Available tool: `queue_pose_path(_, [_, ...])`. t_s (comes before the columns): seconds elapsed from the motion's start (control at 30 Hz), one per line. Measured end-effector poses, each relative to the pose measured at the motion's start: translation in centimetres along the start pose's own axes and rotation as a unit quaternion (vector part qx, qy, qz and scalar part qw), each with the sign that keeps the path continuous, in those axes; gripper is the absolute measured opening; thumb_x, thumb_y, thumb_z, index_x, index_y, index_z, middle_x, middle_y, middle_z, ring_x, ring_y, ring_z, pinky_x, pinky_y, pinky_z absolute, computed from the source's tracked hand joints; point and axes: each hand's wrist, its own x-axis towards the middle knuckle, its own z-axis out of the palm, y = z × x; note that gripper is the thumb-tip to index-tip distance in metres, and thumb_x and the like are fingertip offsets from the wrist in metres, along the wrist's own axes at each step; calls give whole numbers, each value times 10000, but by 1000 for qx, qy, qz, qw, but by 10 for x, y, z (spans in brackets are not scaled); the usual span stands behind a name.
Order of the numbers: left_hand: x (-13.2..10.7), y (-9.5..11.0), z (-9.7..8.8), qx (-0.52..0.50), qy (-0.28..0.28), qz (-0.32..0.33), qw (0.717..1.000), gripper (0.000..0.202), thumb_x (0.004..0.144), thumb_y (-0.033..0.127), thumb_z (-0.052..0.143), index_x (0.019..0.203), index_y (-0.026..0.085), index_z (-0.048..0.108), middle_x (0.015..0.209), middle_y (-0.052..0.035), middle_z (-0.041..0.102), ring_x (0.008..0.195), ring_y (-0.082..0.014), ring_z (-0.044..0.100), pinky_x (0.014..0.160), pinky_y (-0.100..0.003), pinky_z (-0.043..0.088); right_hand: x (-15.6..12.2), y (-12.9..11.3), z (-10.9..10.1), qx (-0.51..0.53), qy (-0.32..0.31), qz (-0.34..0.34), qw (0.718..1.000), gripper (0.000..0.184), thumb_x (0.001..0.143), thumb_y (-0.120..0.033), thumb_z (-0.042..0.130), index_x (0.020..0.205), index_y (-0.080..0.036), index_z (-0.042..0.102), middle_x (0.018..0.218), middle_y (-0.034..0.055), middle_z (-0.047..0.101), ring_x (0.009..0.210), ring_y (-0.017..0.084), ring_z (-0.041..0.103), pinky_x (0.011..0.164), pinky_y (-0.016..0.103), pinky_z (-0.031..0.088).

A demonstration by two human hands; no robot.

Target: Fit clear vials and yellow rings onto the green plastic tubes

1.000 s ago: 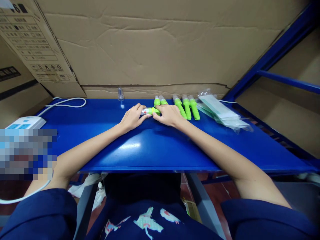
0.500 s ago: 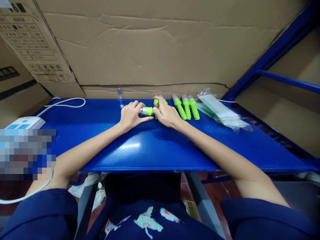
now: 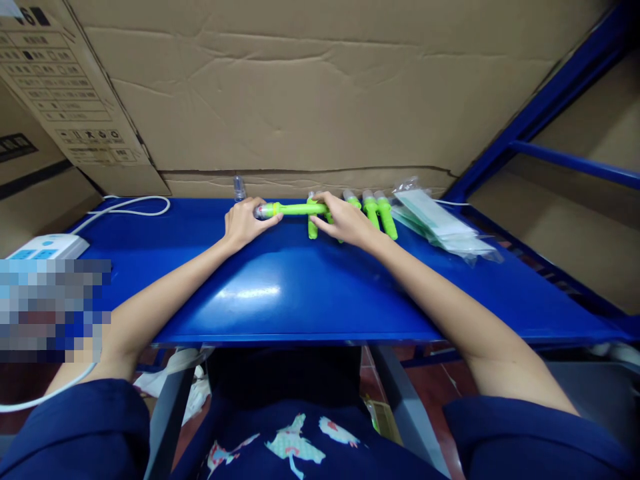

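Observation:
My left hand (image 3: 243, 224) is closed around the clear end of a lime-green stick (image 3: 295, 209), which lies level between my hands. The clear end has something red inside, with a yellow ring beside it. My right hand (image 3: 343, 219) grips the stick's other green end, partly hidden by the fingers. Beneath and behind the right hand are more green sticks, one of them an upright-lying stick (image 3: 313, 230) below the held one. Further right lie a green stick (image 3: 371, 213) and another green stick (image 3: 387, 219), both with clear tips. A clear plastic cap (image 3: 239, 188) stands behind my left hand.
Flat pale-green packets (image 3: 435, 217) in clear plastic lie right of the sticks on the blue table (image 3: 300, 293). A white power strip (image 3: 55, 248) with a white cable (image 3: 135, 207) sits at the left. Cardboard (image 3: 310, 100) walls the back; a blue metal frame (image 3: 560, 100) rises at right.
My left hand has moved left and slightly up with the clear end, and the hands are farther apart. More of the green stick now shows between them.

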Motion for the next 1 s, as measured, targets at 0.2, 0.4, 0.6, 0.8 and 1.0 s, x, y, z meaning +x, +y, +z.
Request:
queue_pose_path(0.2, [1,-10,2,-2,8,0,1000,504,822,694,644,943,210,708,952,-78,740,858,-245,662,665,-282,415,2,17,6,45,20,-7,999,302,951,-321,455,1179,-143,544,1071,173,702,895,278,661,783,358,470])
queue_pose_path(0.4, [-4,-4,-1,35,27,69,997,527,809,672,687,1029,194,691,1018,-78,715,981,-254,661,766,-293,460,4,17,6,151,6,70,986,345,1024,-410,381,821,-193,556,706,69,650,638,195,578,673,297,427])
queue_pose_path(0.6, [-3,2,-4,52,22,93,994,503,812,624,720,1073,195,699,1035,-75,712,993,-253,667,807,-307,460,6,21,9,322,-57,178,928,579,1022,-647,343,721,-189,531,515,-18,439,452,106,382,471,247,325])
queue_pose_path(0.8, [1,-6,-2,48,27,49,997,504,835,646,670,1046,191,723,992,-69,730,915,-241,682,727,-285,443,7,20,9,399,15,127,908,457,846,-573,719,1039,-229,490,849,8,635,600,116,554,537,239,439])
queue_pose_path(1.0, [1,-11,-4,40,25,43,998,509,873,661,603,1006,184,719,977,-75,732,903,-235,679,715,-281,435,5,16,9,312,12,92,946,491,883,-689,601,824,-209,519,665,17,616,565,142,529,555,271,420])
